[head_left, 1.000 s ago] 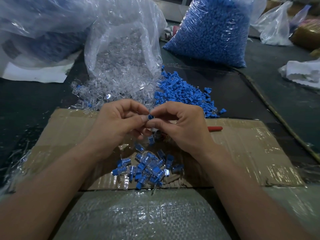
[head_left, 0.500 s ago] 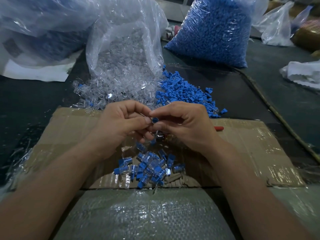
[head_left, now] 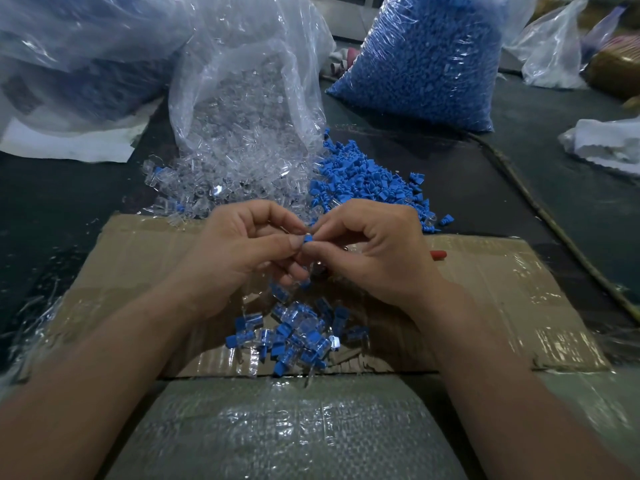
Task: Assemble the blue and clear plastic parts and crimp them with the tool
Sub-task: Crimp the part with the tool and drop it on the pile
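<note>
My left hand (head_left: 242, 251) and my right hand (head_left: 374, 251) meet fingertip to fingertip over the cardboard sheet (head_left: 502, 306). Between them they pinch a small blue plastic part (head_left: 307, 239); whether a clear part is on it is hidden by the fingers. Below the hands lies a heap of joined blue-and-clear pieces (head_left: 298, 334). Beyond the hands spread a loose pile of clear parts (head_left: 214, 188) and a loose pile of blue parts (head_left: 367, 181). A red handle tip (head_left: 438, 254) pokes out from behind my right hand; the rest of that tool is hidden.
An open bag of clear parts (head_left: 242, 91) stands behind the piles, with a full bag of blue parts (head_left: 422, 64) to its right. More plastic bags (head_left: 69, 57) lie far left and far right. A bubble-wrapped bundle (head_left: 277, 427) sits at the near edge.
Both hands have stayed together over the cardboard, with only slight finger movement around the blue part.
</note>
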Demonstrator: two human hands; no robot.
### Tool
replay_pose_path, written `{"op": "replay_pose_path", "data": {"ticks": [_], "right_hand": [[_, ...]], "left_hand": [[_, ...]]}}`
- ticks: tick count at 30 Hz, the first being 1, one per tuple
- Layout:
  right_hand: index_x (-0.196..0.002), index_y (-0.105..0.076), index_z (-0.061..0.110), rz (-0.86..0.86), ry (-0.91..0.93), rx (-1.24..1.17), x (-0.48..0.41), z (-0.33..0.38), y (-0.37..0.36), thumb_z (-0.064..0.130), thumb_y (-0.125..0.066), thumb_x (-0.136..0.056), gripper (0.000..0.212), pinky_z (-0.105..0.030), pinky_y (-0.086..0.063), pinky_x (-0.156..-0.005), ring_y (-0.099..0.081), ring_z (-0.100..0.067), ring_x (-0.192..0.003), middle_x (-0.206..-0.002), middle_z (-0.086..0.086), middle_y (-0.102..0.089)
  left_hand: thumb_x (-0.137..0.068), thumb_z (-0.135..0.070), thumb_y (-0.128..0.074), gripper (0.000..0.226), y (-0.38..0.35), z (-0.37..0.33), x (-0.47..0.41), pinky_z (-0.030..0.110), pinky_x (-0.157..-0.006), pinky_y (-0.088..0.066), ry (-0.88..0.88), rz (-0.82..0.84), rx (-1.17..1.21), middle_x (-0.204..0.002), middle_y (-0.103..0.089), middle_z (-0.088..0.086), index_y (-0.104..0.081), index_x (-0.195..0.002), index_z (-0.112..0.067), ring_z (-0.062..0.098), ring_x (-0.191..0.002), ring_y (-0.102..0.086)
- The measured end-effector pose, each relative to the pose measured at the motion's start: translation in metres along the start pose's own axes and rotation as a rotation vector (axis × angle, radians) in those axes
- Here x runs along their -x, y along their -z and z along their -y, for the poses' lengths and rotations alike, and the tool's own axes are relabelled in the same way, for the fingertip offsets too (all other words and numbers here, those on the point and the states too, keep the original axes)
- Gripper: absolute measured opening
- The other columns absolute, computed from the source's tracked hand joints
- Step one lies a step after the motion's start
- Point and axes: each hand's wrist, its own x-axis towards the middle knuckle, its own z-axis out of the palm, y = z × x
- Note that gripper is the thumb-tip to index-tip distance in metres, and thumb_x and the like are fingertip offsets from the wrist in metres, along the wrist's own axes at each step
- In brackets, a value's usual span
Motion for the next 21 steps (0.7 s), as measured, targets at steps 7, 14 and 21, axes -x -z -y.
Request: {"op": "replay_pose_path", "data": {"ticks": [7,14,21], "right_hand": [[-0.062,-0.061,0.001,-0.078,0.039,0.086,-0.0001,0.0002,-0.0108,0.009,-0.071,-0.070,0.015,-0.035,-0.052,-0.058,-0.064,-0.018,-0.067,-0.075,-0.009,-0.068],[-0.098,-0.069,0.003,0.075,-0.031,-0.068,-0.0010,-0.0034,-0.0027,0.012,-0.075,-0.071,0.029,-0.030,-0.056,-0.072,-0.066,-0.013,-0.076,-0.091,-0.006,-0.068],[-0.093,-0.070,0.003,0.025,-0.037,-0.070,-0.0010,-0.0025,-0.0052,0.013,-0.075,-0.068,0.027,-0.027,-0.055,-0.070,-0.065,-0.011,-0.072,-0.085,-0.002,-0.068]], "left_hand": [[-0.063,-0.009,-0.064,0.019,-0.0014,0.0009,-0.0003,0.020,-0.046,-0.052,-0.031,-0.019,-0.001,-0.057,-0.066,0.011,-0.058,-0.081,-0.003,0.017,-0.050,-0.065],[-0.063,-0.009,-0.063,0.016,0.0010,0.0005,-0.0005,0.020,-0.044,-0.051,0.000,-0.036,-0.031,-0.059,-0.067,0.012,-0.063,-0.078,-0.006,0.019,-0.049,-0.064],[-0.065,-0.010,-0.066,0.009,0.0026,0.0017,0.0000,0.021,-0.045,-0.051,0.003,-0.033,0.000,-0.062,-0.067,0.014,-0.070,-0.070,-0.016,0.021,-0.051,-0.065]]}}
